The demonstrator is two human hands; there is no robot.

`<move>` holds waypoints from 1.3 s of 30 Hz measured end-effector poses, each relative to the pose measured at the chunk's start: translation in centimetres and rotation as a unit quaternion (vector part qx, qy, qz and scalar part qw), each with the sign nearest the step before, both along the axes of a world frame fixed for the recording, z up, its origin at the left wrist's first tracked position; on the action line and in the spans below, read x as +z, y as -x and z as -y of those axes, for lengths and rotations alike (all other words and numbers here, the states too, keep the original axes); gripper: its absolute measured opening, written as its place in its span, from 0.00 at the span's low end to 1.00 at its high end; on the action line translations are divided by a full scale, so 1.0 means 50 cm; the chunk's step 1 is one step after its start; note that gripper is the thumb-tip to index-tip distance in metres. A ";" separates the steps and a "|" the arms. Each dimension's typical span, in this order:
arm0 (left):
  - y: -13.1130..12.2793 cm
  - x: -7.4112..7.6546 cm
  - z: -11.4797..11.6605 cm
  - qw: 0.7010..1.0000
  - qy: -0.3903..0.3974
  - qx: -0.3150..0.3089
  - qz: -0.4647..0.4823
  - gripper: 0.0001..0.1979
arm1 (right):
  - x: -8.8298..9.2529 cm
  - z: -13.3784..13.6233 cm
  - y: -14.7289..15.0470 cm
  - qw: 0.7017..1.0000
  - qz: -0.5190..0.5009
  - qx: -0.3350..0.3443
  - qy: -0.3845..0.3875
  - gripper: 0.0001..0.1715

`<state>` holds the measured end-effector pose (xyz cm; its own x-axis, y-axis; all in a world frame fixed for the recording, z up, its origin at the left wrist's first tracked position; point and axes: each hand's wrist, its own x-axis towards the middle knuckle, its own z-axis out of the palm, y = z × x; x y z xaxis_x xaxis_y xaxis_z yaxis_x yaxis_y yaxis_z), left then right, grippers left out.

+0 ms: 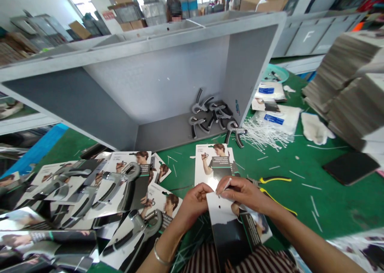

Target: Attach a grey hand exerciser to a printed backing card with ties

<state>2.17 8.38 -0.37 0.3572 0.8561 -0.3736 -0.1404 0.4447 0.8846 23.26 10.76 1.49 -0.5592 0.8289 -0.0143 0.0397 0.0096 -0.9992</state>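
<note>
Green cloth covers the counter (pixel 300 165) where you work. Both your arms come in from the bottom and meet low in the middle. Your left hand (pixel 195 201) is curled, with the fingers bent under and the thumb on top, and it pinches the top left edge of a printed card (pixel 228 229). Your right hand (pixel 243 193) sits just beside it, knuckles up. Its thumb and first finger are closed on a thin white plastic tie (pixel 227 184), and the tip of the tie pokes up above the fingers. The rest of that hand rests on the top of the card. The two hands almost touch. A thin bangle (pixel 159 257) goes round your left wrist.

The card lies near you, tilted a bit, with its white end under your hands and its dark end close to your striped clothes. Another card (pixel 213 163) lies flat just past your hands.

Yellow-handled pliers (pixel 271 185) lie on the counter to the right of your right hand. A loose heap of white ties (pixel 264 133) sits further back on the right. Grey hand grippers (pixel 213 117) lie in a pile inside the big grey box (pixel 168 77). To your left, many finished cards with grippers tied on (pixel 99 193) are spread out and overlap. A tall stack of cards (pixel 351 85) stands far right.
</note>
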 end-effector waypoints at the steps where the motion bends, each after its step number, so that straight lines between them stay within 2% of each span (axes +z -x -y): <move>1: -0.002 0.002 0.004 1.000 -0.024 0.010 -0.017 0.12 | 0.001 0.001 0.000 1.000 0.002 -0.002 0.000 0.15; 4: -0.005 0.006 0.019 0.982 -0.137 0.028 -0.127 0.05 | 0.003 0.004 0.002 1.000 0.008 -0.005 -0.006 0.15; 6: -0.004 0.003 0.030 0.946 -0.238 0.037 -0.217 0.03 | 0.003 0.006 0.003 1.000 0.009 -0.007 -0.013 0.15; 9: 0.002 -0.011 0.051 0.886 -0.364 0.038 -0.284 0.05 | 0.001 0.009 0.005 1.000 0.004 -0.006 -0.021 0.14; 11: 0.008 -0.021 0.065 0.869 -0.403 0.019 -0.286 0.09 | 0.001 0.010 0.006 1.000 0.001 -0.003 -0.030 0.14; 13: 0.018 -0.025 0.078 0.870 -0.413 -0.026 -0.267 0.13 | 0.001 0.012 0.006 0.999 0.001 0.002 -0.042 0.14; 16: 0.035 -0.015 0.091 0.872 -0.419 -0.117 -0.223 0.20 | 0.003 0.015 0.005 0.999 0.001 0.005 -0.052 0.14; 19: 0.047 -0.002 0.095 0.859 -0.439 -0.165 -0.207 0.23 | 0.004 0.019 0.006 0.999 0.004 -0.002 -0.050 0.14; 21: 0.047 0.002 0.095 0.844 -0.460 -0.162 -0.222 0.22 | 0.003 0.020 0.007 0.999 0.005 -0.008 -0.051 0.14; 23: 0.041 0.002 0.093 0.833 -0.475 -0.131 -0.253 0.19 | 0.003 0.022 0.008 0.999 0.005 -0.013 -0.050 0.14; 25: 0.031 0.002 0.091 0.838 -0.452 -0.075 -0.298 0.17 | 0.003 0.024 0.009 0.999 0.004 -0.014 -0.044 0.14; 27: 0.023 0.002 0.087 0.846 -0.420 -0.051 -0.324 0.17 | 0.005 0.027 0.007 0.999 0.004 -0.015 -0.034 0.13; 31: 0.027 -0.006 0.078 0.832 -0.456 -0.121 -0.291 0.17 | 0.011 0.036 -0.002 1.000 0.013 -0.017 -0.020 0.13; 34: 0.039 -0.008 0.080 0.822 -0.478 -0.097 -0.294 0.15 | 0.016 0.041 -0.010 0.999 0.022 -0.021 -0.025 0.12; 36: 0.042 -0.003 0.087 0.801 -0.518 -0.096 -0.283 0.15 | 0.018 0.043 -0.013 0.999 0.025 -0.020 -0.025 0.12; 39: 0.040 -0.003 0.093 0.775 -0.560 -0.150 -0.252 0.15 | 0.015 0.043 -0.010 0.999 0.027 -0.014 -0.023 0.12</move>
<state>0.14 3.75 -0.51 0.6528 0.6508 0.3877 0.3098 -0.6964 0.6474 23.75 8.59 2.22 -0.5346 0.8451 -0.0046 0.0946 0.0545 -0.9940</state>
